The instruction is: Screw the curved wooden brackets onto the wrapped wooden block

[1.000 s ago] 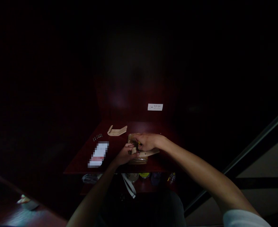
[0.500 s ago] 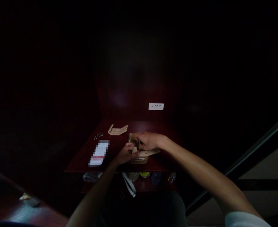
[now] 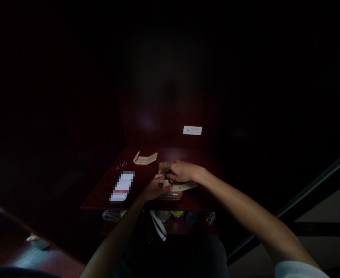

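Observation:
My left hand (image 3: 155, 188) is closed round the left end of a pale wooden piece (image 3: 185, 187) with a hole in it. That piece lies over a brown block wrapped in clear plastic (image 3: 171, 195) near the table's front edge. Just above it my right hand (image 3: 184, 172) is bent with its fingers curled down and closed. Something small and yellowish shows under those fingers, too dark and small to name. A curved wooden piece (image 3: 145, 158) rests farther back on the table, apart from both hands.
Several small metal screws (image 3: 121, 165) lie in a row on the left of the dark red table (image 3: 100, 199). A blurred-out white sheet or phone (image 3: 122, 187) is nearby. A white socket plate (image 3: 192, 130) is on the back wall. Below, a shelf holds jars and a white strap (image 3: 159, 227).
The view has shifted slightly. My right hand has turned a little over the wooden piece, while my left hand keeps its hold.

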`<state>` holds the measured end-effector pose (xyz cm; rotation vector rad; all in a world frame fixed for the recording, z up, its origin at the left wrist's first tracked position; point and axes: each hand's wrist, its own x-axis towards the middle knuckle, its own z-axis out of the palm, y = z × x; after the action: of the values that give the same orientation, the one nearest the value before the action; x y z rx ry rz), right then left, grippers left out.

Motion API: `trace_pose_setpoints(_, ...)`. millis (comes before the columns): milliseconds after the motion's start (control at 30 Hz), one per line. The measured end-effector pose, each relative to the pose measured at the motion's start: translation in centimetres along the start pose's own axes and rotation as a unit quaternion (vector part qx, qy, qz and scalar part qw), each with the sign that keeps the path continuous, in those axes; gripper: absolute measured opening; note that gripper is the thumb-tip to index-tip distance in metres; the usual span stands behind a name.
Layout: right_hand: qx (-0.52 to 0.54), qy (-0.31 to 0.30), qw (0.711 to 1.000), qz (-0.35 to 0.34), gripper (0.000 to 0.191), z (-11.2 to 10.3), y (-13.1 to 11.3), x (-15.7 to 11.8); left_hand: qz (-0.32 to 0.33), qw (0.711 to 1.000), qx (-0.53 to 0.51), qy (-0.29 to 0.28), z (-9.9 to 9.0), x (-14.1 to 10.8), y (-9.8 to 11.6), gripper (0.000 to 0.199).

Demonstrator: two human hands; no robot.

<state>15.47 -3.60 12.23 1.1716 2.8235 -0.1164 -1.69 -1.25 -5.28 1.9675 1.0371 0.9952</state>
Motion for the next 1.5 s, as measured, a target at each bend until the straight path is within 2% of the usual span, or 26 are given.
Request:
trace_pose_setpoints(167,0.015,0.011,1.000,0.006,0.032,0.1,-0.8,-0.3,0.008,1.000,-0.001,0.003,0.0,0.1,0.2,0.027)
trace_pose_setpoints(333,0.010,0.068,0.997,-0.042,0.019,0.7,-0.9,-0.4,0.021,1.000,0.001,-0.002,-0.1,0.2,0.4,0.026)
trace_pose_setpoints(500,0.005,0.103,0.992,-0.071,0.016,1.7,-0.2,-0.8,0.008,1.000,0.005,0.001,-0.1,0.1,0.3,0.028)
trace_pose_setpoints(600,0.015,0.133,0.989,-0.069,0.021,2.5,-0.1,-1.2,0.009,1.000,0.008,-0.001,-0.1,0.1,0.1,0.026)
trace_pose_setpoints(700,0.053,0.139,0.987,-0.057,0.034,3.3,-0.1,-1.4,0.019,1.000,0.006,-0.004,-0.1,0.2,0.0,0.025)
trace_pose_setpoints(800,0.090,0.156,0.981,-0.074,0.046,3.8,0.0,-1.4,0.029,1.000,0.004,-0.002,-0.1,0.2,0.0,0.024)
trace_pose_setpoints(1000,0.149,0.223,0.956,-0.122,0.034,4.9,0.5,-1.4,0.021,1.000,0.006,-0.005,-0.1,0.1,0.0,0.027)
trace_pose_setpoints(1167,0.196,0.276,0.930,-0.141,0.043,6.0,1.1,-1.8,0.031,0.999,0.013,-0.003,0.0,0.2,-0.1,0.027)
trace_pose_setpoints(1500,0.222,0.289,0.917,-0.160,0.049,6.4,1.4,-1.8,0.014,1.000,0.013,0.004,0.2,0.2,-0.5,0.029)
